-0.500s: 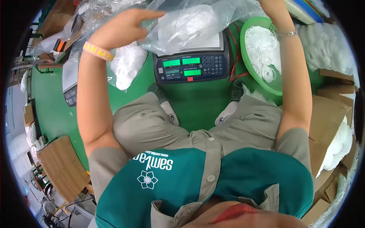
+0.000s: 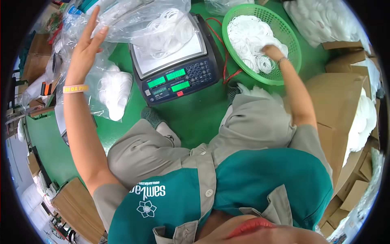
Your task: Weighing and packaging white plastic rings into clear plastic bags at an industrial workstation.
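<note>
A clear plastic bag (image 2: 140, 30) of thin white rings (image 2: 172, 30) lies on the pan of a dark counting scale (image 2: 178, 75) with lit green displays. My left hand (image 2: 85, 51) is raised at the bag's left side, fingers stretched apart, holding nothing; whether it touches the plastic I cannot tell. On the right, my right hand (image 2: 273, 53) reaches into a green mesh basket (image 2: 290, 61). Its fingers are curled into the heap of loose white rings (image 2: 248, 34), closed on some of them, the fingertips partly hidden.
Left of the scale, another clear bag of white pieces (image 2: 115, 91) lies on the green floor (image 2: 195, 118). A red cord (image 2: 223, 53) runs between scale and basket. Cardboard boxes (image 2: 325, 101) stand at the right, below a large filled bag (image 2: 321, 22). My knees flank the space before the scale.
My right hand has come down from above the scale into the basket's rings. My left hand has swung up and left, its fingers spreading. The whole view has shifted.
</note>
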Demonstrator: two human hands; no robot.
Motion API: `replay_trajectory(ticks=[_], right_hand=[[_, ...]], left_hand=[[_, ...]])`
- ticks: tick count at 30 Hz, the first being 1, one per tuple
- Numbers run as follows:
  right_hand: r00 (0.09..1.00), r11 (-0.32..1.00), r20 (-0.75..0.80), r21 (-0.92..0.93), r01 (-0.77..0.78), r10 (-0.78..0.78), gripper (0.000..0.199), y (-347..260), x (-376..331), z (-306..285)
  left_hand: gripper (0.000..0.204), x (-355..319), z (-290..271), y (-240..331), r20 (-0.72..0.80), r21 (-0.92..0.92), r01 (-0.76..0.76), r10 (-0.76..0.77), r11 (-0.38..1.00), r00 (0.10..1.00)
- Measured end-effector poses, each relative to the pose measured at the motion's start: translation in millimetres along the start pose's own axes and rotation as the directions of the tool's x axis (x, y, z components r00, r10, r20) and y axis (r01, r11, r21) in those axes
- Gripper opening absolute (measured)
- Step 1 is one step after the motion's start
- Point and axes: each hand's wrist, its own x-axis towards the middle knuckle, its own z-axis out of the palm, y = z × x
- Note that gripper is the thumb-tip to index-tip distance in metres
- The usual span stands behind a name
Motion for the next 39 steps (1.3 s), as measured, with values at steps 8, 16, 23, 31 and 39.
replay_trajectory(ticks=[8, 16, 23, 31, 39], right_hand=[[0.882, 0.864, -0.107, 0.283, -0.415, 0.459, 0.093, -10, 26, 96], [0.926, 0.88, -0.218, 0.434, -0.193, 0.31, 0.024, 10, 31, 78], [0.87, 0.931, -0.439, 0.36, -0.06, 0.225, 0.022, -15, -3, -3], [0.726, 0.741, -0.616, 0.326, 0.587, -0.305, 0.03, -190, -5, -157], [0.51, 0.59, -0.685, 0.143, 0.794, -0.52, 0.018, -341, 51, -201]], left_hand=[[0.069, 29, 1, -15, -0.25, -0.131, 0.17, -0.198, 0.977, 0.948], [0.071, 32, 8, 21, -0.405, -0.229, 0.142, -0.227, 0.963, 0.886], [0.069, 30, 5, 19, -0.391, -0.258, 0.112, -0.21, 0.96, 0.896], [0.067, 12, -3, 36, -0.441, -0.234, 0.102, -0.2, 0.967, 0.875], [0.062, 6, -10, 23, -0.383, -0.34, 0.107, -0.242, 0.934, 0.891]])
